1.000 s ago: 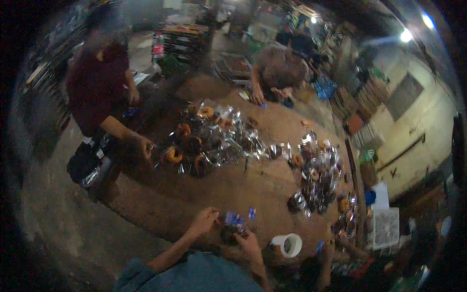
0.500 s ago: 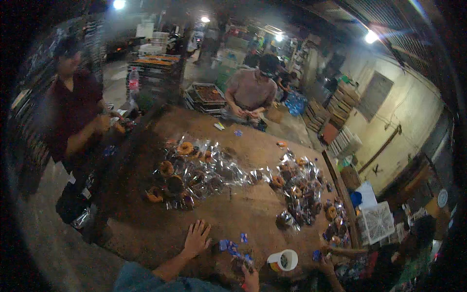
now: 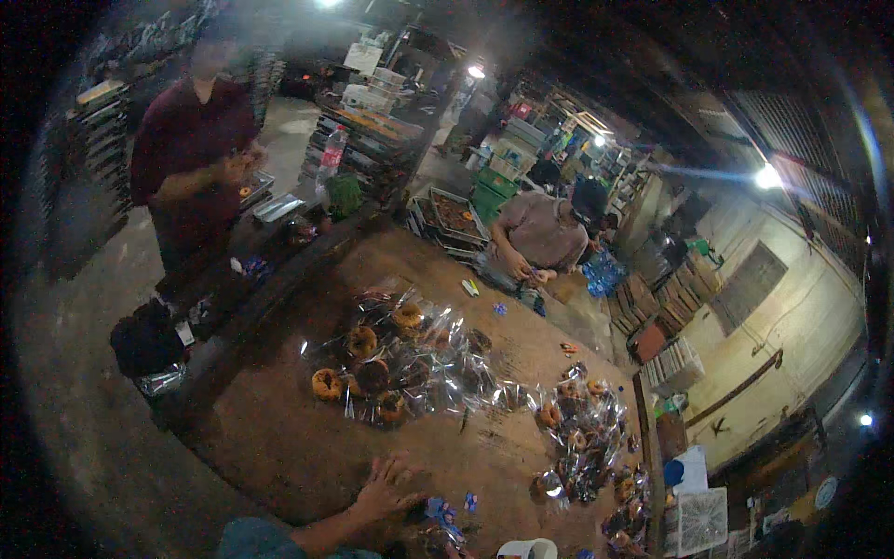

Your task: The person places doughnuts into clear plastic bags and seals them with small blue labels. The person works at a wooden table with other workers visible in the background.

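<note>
My left hand (image 3: pixel 386 491) rests on the brown wooden table (image 3: pixel 289 466) near its front edge, palm down with its fingers stretched out and nothing in them. Just right of it lie several small blue-and-white packets (image 3: pixel 447 514). Below these, at the picture's lower edge, is a dark, shiny wrapped item (image 3: pixel 436 540), too blurred to name. My right hand does not show. Beyond my left hand spreads a heap of ring-shaped doughnuts in clear plastic wrappers (image 3: pixel 410 363), some light brown and some dark. A second wrapped heap (image 3: pixel 587 433) lies to the right.
A white tub (image 3: pixel 527 550) is cut off by the lower edge. Across the table a person in a greyish shirt (image 3: pixel 545 233) handles something small. Another person in dark red (image 3: pixel 200 158) stands at the left by a bottle (image 3: pixel 331 154). Stacked trays (image 3: pixel 456 214) stand behind the table.
The view has tilted and shifted, so the table and heaps sit lower. My right hand, seen earlier beside the blue packets, has left the picture. My left hand stays on the table.
</note>
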The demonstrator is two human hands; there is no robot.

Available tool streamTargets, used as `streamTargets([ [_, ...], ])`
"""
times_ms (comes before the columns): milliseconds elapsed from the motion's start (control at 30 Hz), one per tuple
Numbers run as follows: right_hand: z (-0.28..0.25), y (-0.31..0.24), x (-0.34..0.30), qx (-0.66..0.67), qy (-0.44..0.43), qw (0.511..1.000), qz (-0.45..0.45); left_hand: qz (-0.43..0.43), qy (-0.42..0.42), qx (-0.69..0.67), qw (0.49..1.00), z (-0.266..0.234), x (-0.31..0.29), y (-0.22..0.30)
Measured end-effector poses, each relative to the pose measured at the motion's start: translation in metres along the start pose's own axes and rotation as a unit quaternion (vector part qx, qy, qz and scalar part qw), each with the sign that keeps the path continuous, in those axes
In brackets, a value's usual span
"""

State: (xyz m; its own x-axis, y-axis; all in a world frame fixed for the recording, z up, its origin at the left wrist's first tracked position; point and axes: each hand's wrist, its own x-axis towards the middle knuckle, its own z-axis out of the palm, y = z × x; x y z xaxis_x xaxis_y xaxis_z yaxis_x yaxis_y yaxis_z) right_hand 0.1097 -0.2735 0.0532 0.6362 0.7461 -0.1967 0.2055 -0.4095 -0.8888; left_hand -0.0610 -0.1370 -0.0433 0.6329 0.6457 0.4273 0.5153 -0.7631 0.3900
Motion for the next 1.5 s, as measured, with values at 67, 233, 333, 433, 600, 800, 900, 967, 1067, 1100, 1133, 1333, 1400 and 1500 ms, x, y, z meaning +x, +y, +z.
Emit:
streamTargets([
  [67, -0.005, -0.011, 0.009, 0.017, -0.004, 1.000, 0.011, -0.024, -0.007, -0.036, 0.999, 0.013, -0.004, -0.005],
  [233, -0.026, -0.029, 0.031, 0.085, 0.014, 0.995, 0.055, -0.081, -0.026, -0.058, 0.995, 0.022, -0.006, -0.013],
  [333, -0.047, -0.032, 0.042, 0.148, 0.037, 0.984, 0.092, 0.003, -0.059, 0.021, 0.998, 0.013, -0.006, -0.018],
  [433, -0.073, -0.027, 0.049, 0.223, 0.067, 0.964, 0.131, -0.057, 0.009, -0.100, 0.993, 0.007, -0.001, -0.017],
  [600, -0.105, 0.000, 0.050, 0.367, 0.107, 0.904, 0.190, -0.094, 0.026, -0.066, 0.993, 0.008, 0.010, -0.008],
  [800, -0.042, 0.038, 0.044, 0.411, 0.088, 0.872, 0.252, -0.083, -0.032, -0.044, 0.995, 0.005, 0.014, -0.007],
  [900, -0.019, 0.021, 0.028, 0.407, 0.007, 0.872, 0.270, -0.073, -0.056, -0.037, 0.995, 0.004, 0.018, -0.003],
  [967, -0.022, 0.002, 0.035, 0.369, -0.037, 0.900, 0.230, -0.067, -0.043, -0.028, 0.996, 0.006, 0.021, -0.001],
  [1067, -0.050, -0.014, 0.057, 0.269, 0.013, 0.958, 0.102, -0.049, -0.013, -0.023, 0.998, 0.006, 0.019, -0.002],
  [1100, -0.072, -0.012, 0.071, 0.319, 0.043, 0.942, 0.092, -0.042, -0.007, -0.026, 0.999, 0.007, 0.019, -0.002],
  [1133, -0.095, -0.007, 0.086, 0.435, 0.062, 0.894, 0.090, -0.041, 0.004, -0.030, 0.999, 0.008, 0.017, -0.003],
  [1333, -0.219, 0.040, 0.140, 0.576, 0.368, 0.729, 0.003, -0.051, 0.009, -0.069, 0.996, 0.006, 0.016, -0.003],
  [1400, -0.189, 0.039, 0.129, 0.549, 0.341, 0.762, -0.034, -0.052, 0.010, -0.073, 0.996, 0.003, 0.019, 0.000],
  [1500, -0.094, 0.019, 0.096, 0.345, 0.286, 0.889, 0.100, -0.055, 0.007, -0.068, 0.996, 0.002, 0.018, 0.002],
])
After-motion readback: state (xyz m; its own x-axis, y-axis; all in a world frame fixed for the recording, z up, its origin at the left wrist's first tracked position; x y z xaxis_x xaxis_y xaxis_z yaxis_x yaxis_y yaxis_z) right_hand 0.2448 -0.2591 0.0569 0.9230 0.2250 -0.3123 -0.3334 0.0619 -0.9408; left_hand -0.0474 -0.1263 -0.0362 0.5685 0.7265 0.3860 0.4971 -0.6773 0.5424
